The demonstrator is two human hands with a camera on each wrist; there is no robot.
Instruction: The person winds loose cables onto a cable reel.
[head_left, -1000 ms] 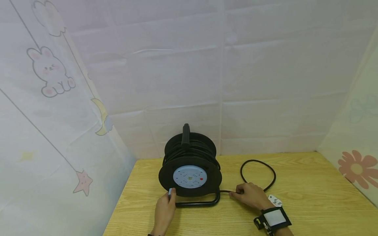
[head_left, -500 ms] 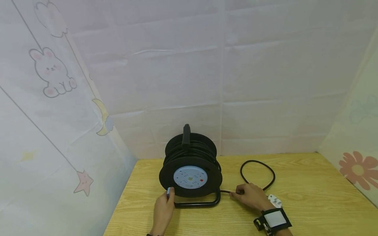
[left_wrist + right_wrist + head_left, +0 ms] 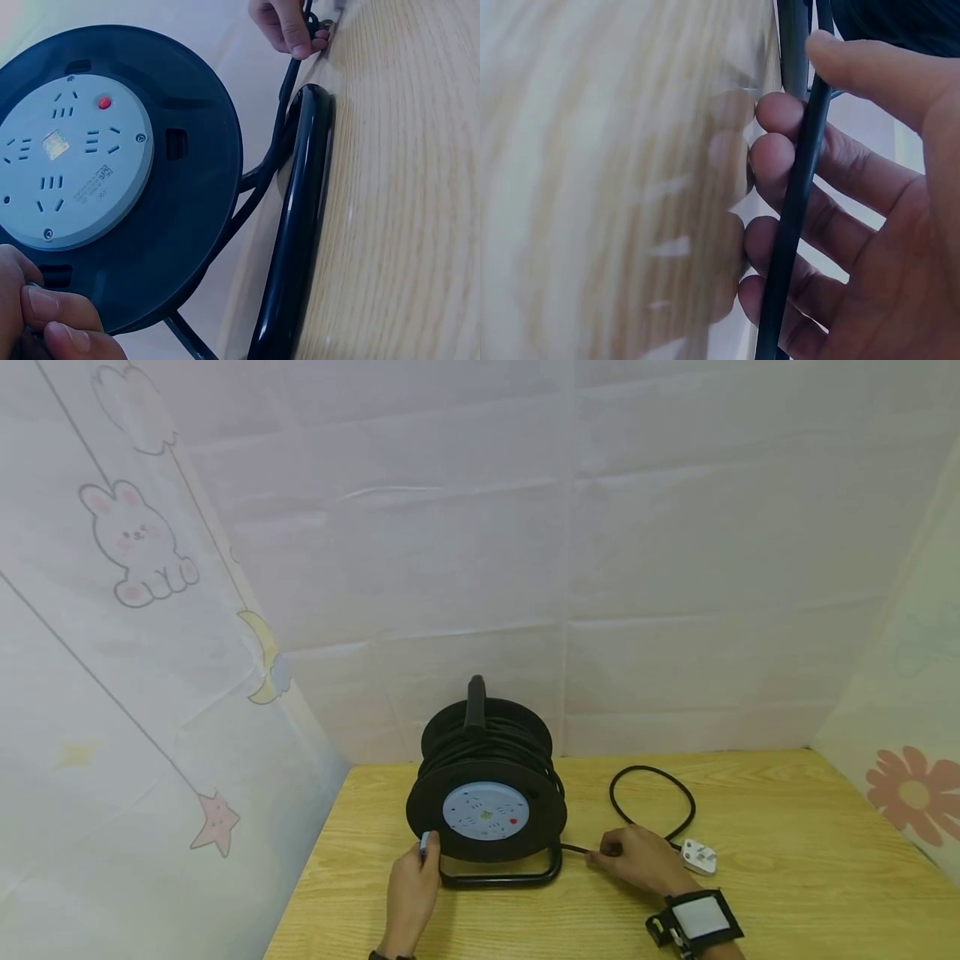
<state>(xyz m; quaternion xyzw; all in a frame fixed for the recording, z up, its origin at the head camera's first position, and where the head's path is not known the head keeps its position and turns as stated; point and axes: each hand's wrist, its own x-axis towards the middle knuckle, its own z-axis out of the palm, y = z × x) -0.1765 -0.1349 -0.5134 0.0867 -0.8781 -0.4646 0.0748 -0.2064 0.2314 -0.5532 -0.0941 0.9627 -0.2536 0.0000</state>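
Note:
A black cable reel [image 3: 542,817] stands upright on the table, with a pale socket panel [image 3: 486,811] and red button on its front disc. At the disc's lower left, my left hand [image 3: 411,889] grips a small pale-tipped crank knob [image 3: 424,843], mostly hidden by the fingers. To the right, my right hand [image 3: 645,864] holds the black cable [image 3: 799,176] where it leaves the reel. The right wrist view has the cable between the thumb and curled fingers. Beyond that hand the cable makes a loop [image 3: 692,802] ending in a white plug [image 3: 699,857], pins upward.
A black tubular stand [image 3: 498,882] carries the reel, topped by a carrying handle [image 3: 476,706]. The wooden table [image 3: 780,827] meets a pale sheet backdrop [image 3: 675,568] behind. A strapped wrist device [image 3: 701,917] sits on the right arm.
The white plug has shifted slightly and turned, and more of it shows beside the right wrist. The cable loop is a little smaller. My left hand has shifted slightly left; the right hand barely moves.

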